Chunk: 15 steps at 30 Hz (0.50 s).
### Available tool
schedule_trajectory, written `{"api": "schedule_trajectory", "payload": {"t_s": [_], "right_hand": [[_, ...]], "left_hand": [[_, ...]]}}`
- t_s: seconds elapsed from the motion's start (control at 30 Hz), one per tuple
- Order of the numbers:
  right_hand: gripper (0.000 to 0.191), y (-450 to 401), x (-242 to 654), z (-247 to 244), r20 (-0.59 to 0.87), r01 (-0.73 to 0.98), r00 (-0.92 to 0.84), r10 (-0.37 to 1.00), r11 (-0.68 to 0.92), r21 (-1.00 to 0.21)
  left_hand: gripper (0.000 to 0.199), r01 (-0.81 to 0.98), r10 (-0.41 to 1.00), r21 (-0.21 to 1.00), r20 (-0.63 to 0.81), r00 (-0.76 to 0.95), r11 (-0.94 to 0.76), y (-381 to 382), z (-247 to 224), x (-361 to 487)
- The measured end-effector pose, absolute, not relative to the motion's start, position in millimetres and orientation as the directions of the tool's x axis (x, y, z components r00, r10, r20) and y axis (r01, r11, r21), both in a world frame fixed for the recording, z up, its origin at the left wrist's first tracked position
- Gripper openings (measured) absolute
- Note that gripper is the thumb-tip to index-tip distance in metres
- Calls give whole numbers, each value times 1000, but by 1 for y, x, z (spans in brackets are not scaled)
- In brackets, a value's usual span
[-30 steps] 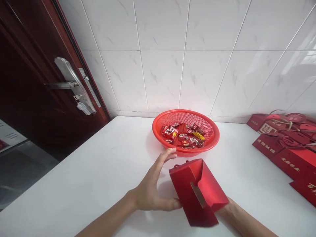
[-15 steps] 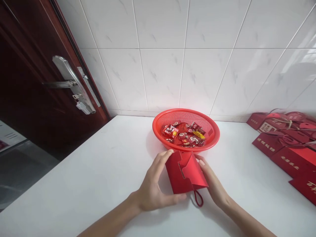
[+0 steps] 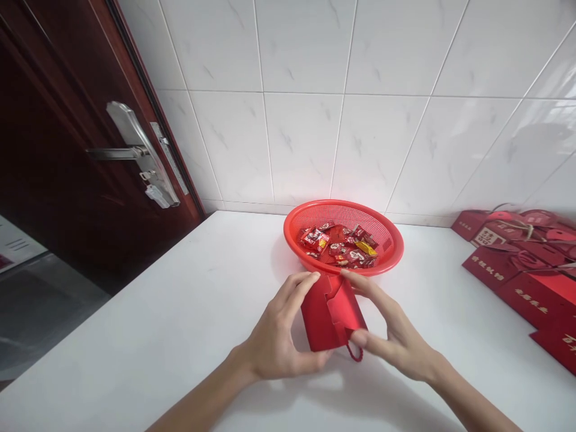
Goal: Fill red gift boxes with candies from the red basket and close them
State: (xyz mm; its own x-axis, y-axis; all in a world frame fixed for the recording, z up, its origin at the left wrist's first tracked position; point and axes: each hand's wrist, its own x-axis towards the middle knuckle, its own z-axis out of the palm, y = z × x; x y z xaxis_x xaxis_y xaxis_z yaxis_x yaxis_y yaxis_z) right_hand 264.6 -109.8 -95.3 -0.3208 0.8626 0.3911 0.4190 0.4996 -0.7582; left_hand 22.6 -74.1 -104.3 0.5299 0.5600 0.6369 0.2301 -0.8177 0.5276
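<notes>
Red box (image 3: pixel 320 318) is just in front of the red basket (image 3: pixel 384 231), at the white table (image 3: pixel 202 312) — resting or lifted, can't tell. Left hand (image 3: pixel 279 336) and right hand (image 3: pixel 402 339) both grip it, fingers far, thumbs near — likely bracing it so the flaps (image 3: pixel 344 309) line up.

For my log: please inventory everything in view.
Table: one, white, foreground
Basket: one, red, on the table
Wrapped sweets: several, mostly red, in the basket
Small box: one, red, nearer than the basket
Cord loop: one, red, small box's near end
Lettered boxes: several, red, right side
Wall tiles: many, white, behind
Door: one, maroon, left
Door handle: one, silver, on the door
Keys: unclear count, silvery, below door handle
Printed panel: one, white, left edge
Floor: one, grey, lower left
Left hand: one, bare, gripping the small box
Right hand: one, bare, likewise
</notes>
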Motion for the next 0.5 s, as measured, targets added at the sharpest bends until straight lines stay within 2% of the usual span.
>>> {"api": "schedule_trajectory", "payload": {"t_s": [0.07, 0.13, 0.2, 0.37, 0.5], "right_hand": [[80, -108, 263, -92, 410, 505, -398, 821, 569, -650], [72, -105, 261, -91, 411, 538, -419, 809, 586, -606], [61, -104, 262, -94, 414, 509, -411, 812, 581, -635], [59, -108, 268, -107, 410, 390, -335, 848, 521, -759], [30, -110, 269, -114, 415, 393, -150, 897, 439, -808]], "left_hand": [[101, 272, 579, 530, 589, 563, -803, -73, -105, 20], [100, 304, 600, 536, 552, 580, -787, -71, -106, 18], [95, 318, 620, 555, 521, 587, -768, -70, -106, 16], [91, 282, 635, 624, 462, 619, -729, -68, -105, 15], [93, 199, 628, 690, 450, 635, -696, -64, -107, 13]]}}
